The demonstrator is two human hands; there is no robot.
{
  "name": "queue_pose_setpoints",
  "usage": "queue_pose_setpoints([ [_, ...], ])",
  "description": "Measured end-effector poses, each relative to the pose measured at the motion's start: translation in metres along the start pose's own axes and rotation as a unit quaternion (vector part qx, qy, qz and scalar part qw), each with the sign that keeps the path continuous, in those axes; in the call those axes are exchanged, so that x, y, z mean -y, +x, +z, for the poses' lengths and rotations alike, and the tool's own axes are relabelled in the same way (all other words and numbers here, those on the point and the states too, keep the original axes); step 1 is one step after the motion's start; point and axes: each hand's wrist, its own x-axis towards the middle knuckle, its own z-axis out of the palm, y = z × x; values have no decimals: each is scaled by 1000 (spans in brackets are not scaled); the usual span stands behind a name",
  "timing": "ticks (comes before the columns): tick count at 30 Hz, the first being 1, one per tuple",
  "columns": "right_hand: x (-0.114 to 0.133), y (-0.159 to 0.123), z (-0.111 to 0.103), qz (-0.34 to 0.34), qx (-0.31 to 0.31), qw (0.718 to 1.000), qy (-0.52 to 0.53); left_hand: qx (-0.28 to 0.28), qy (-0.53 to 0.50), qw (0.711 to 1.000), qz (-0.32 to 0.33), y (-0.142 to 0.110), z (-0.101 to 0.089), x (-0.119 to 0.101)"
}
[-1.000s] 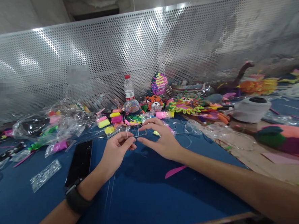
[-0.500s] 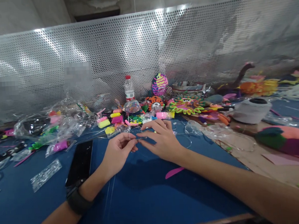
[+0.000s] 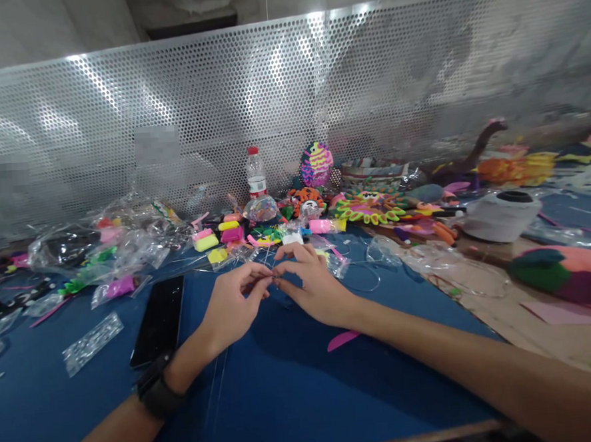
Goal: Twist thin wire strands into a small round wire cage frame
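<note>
while the near stretch of the dark blue flat worktop (image 3: 286,401) looks as it did a second ago, with the flat magenta blade-shaped piece (image 3: 343,339) partly hidden by the right forearm, the change is at the fingertips. the left hand (image 3: 233,305), just right of the flat black rectangular phone (image 3: 159,321), holds its thumb and forefinger close together. the right hand (image 3: 322,289), its fingers spread half a second ago, has drawn in until its thumb and forefinger bunch against the left fingertips. whether either grip is fully closed, and on what, is too small to tell. a thin pale strand stood upright above the left fingers half a second ago; it no longer shows there, and is probably somewhere at the meeting fingertips. that suggests both hands are now working on one tiny spot, the left perhaps steadying. beyond them, the small yellow soft-looking lump (image 3: 217,255), the clear plastic bottle with a red cap (image 3: 255,173) and the silvery perforated metal screen (image 3: 208,99) are unchanged.
</note>
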Motion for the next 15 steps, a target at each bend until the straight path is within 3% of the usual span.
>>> queue_pose_setpoints([
  [9, 8, 0, -4, 13, 40, 999, -12, 13, 123, 990, 62, 3, -4, 2],
  [15, 9, -3, -1, -2, 54, 998, -34, 26, 122, 990, 68, 4, -2, 2],
])
